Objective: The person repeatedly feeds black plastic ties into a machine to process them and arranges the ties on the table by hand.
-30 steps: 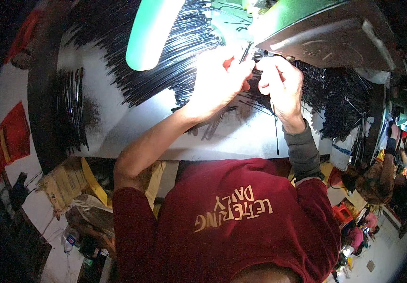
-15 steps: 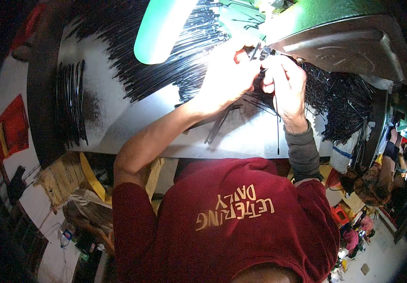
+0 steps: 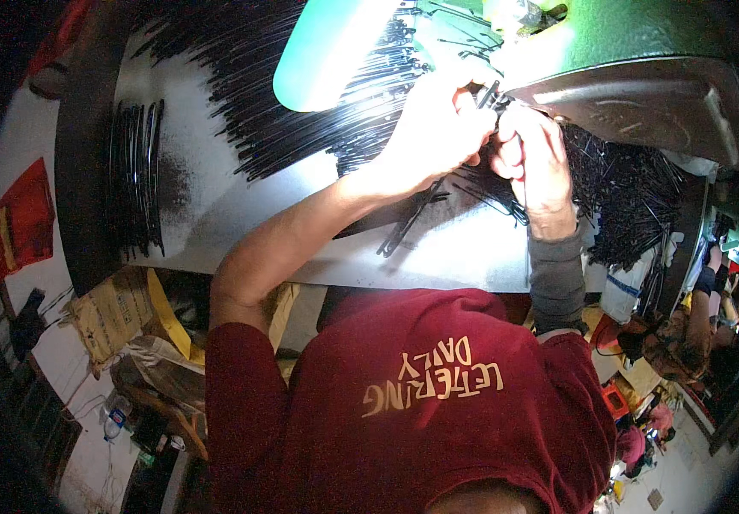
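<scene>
Under a bright light, both my hands are close together at the edge of a green machine (image 3: 643,38). My left hand (image 3: 446,128) is closed with its fingertips around short dark ends of thin black rods (image 3: 491,94). My right hand (image 3: 539,163) is just to the right, its fingers curled and pinched at the same dark ends; glare and the fingers hide the exact grip. A large spread of thin black rods (image 3: 258,128) lies left of my left hand. A few loose black rods (image 3: 408,224) lie below the hands.
A dense heap of black rods (image 3: 635,197) lies right of my right hand. A small bundle (image 3: 136,180) rests at the far left of the pale worktable (image 3: 258,248). A rounded pale green part (image 3: 309,73) hangs over the rods. Another person (image 3: 686,334) is at the far right.
The view has shifted slightly, so the scene sits further right. The long rod that hung below my right hand no longer shows there. Both hands stay together by the machine.
</scene>
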`<state>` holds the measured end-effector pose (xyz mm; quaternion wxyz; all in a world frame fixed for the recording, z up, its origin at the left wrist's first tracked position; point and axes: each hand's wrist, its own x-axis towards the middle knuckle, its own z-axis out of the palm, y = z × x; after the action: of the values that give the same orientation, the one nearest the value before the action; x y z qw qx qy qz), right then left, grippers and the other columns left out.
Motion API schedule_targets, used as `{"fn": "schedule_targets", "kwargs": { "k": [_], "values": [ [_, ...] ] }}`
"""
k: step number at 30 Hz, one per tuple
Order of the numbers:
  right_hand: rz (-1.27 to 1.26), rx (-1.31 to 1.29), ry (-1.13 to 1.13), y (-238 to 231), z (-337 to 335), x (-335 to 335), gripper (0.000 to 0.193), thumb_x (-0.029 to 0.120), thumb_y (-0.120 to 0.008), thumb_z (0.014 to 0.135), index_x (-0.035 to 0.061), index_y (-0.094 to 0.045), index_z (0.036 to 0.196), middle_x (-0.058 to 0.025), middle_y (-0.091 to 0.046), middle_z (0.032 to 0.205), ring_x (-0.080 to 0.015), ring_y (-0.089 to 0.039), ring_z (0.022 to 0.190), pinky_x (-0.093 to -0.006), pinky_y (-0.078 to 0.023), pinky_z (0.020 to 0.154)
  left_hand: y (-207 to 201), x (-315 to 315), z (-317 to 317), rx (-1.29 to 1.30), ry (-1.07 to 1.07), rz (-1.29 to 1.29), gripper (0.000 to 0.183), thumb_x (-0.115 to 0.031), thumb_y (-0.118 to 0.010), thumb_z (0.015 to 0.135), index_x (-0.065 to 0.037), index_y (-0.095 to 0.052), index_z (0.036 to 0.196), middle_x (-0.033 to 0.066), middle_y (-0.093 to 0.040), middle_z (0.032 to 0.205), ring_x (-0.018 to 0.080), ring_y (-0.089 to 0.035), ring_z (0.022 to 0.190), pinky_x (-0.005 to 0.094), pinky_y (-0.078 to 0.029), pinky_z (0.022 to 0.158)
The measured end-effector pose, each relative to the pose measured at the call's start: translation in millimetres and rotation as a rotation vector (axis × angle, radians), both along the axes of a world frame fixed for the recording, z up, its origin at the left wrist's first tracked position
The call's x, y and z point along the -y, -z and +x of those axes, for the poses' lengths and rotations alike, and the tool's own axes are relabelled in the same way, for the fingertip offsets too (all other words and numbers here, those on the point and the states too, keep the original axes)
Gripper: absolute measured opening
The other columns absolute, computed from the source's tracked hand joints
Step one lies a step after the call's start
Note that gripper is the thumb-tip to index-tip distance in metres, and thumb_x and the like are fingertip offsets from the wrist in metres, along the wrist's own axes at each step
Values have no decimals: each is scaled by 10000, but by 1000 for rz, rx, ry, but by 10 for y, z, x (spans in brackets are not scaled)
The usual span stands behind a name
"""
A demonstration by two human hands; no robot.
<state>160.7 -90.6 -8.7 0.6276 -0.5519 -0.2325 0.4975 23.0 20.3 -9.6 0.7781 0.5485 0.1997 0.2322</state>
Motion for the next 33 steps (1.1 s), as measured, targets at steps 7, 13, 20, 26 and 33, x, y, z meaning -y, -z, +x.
{"fn": "schedule_targets", "kwargs": {
  "k": [7,13,20,26,33],
  "values": [
    [-109,249,-143,-128,-289,108,311,228,-448,952,-21,-578,818,-76,-592,609,-122,-573,506,-233,-474,473,32,-13,27,-85,-16,-37,232,-99,-592,811,-2,-554,1019,26,-515,666,86,-490,530,218,-457,489],
    [-210,47,-243,-88,-577,167,295,144,-391,934,-95,-549,865,-194,-642,684,-203,-638,547,-279,-524,500,100,32,59,35,-99,79,179,-48,-622,743,2,-547,898,47,-499,655,121,-523,568,240,-459,523],
    [-231,-3,-160,-124,-581,180,326,202,-425,940,-76,-565,843,-176,-636,666,-207,-626,530,-273,-514,488,-53,40,68,123,-94,-44,121,-13,-653,745,-9,-545,799,35,-533,675,122,-555,580,238,-479,530],
    [-147,10,-191,-138,-494,106,368,254,-441,955,-59,-569,811,-167,-626,655,-202,-612,517,-286,-503,483,-113,-67,148,23,-81,-160,115,-23,-666,754,-12,-561,797,54,-562,647,123,-577,578,233,-480,511],
    [-139,-45,-174,-75,-480,127,378,283,-443,953,-51,-564,823,-165,-627,670,-204,-613,527,-294,-508,501,-56,-43,154,106,-108,-96,112,-10,-654,757,-5,-545,784,57,-567,642,112,-580,569,223,-474,496]
  ]
}}
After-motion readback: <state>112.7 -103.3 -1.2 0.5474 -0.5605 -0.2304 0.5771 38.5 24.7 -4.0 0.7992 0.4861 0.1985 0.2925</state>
